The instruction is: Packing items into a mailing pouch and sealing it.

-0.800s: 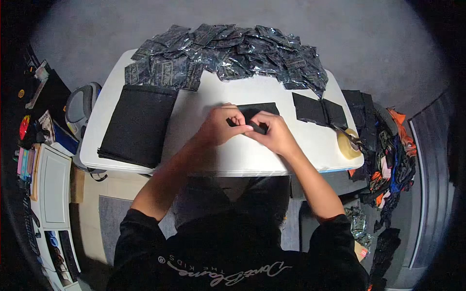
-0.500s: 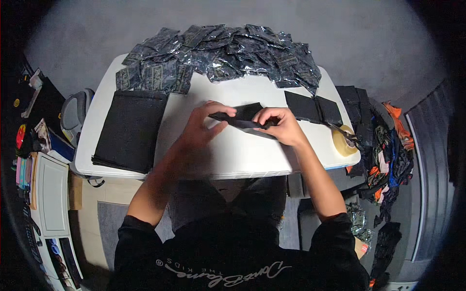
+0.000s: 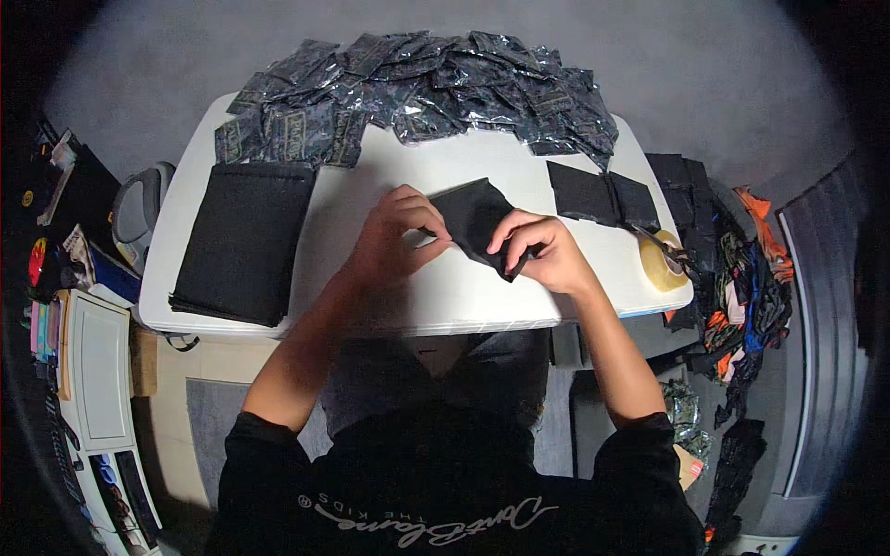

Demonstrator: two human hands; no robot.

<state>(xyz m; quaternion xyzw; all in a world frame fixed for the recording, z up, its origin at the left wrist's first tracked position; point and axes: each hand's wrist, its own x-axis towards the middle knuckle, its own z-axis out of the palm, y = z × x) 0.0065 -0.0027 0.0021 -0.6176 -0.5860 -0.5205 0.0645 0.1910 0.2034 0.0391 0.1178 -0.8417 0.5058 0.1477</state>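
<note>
Between my hands is a small, thin, dark piece point(image 3: 475, 215), like folded fabric or a flat bag; I cannot tell which. My left hand point(image 3: 400, 232) pinches its near left edge between thumb and fingertips. At the right corner my right hand point(image 3: 547, 252) grips it, thumb below and fingers bent over the top. The piece tilts a little above the white table point(image 3: 371, 306). To the left of my hands lies a neat stack of flat black sheets or bags point(image 3: 243, 246). Two small flat black pieces point(image 3: 579, 190) rest to the right.
A wide heap of shiny clear-wrapped dark packets point(image 3: 426, 93) covers the table's far side. A roll of clear tape point(image 3: 660, 264) and dark scissors point(image 3: 663, 243) sit at the right edge. Beyond it, mixed clothes point(image 3: 732, 296) are piled. A white cabinet point(image 3: 97, 371) stands at lower left.
The dark piece has turned to show more of its flat face, its right corner now lower and nearer me. My left fingers have closed to a pinch on its edge.
</note>
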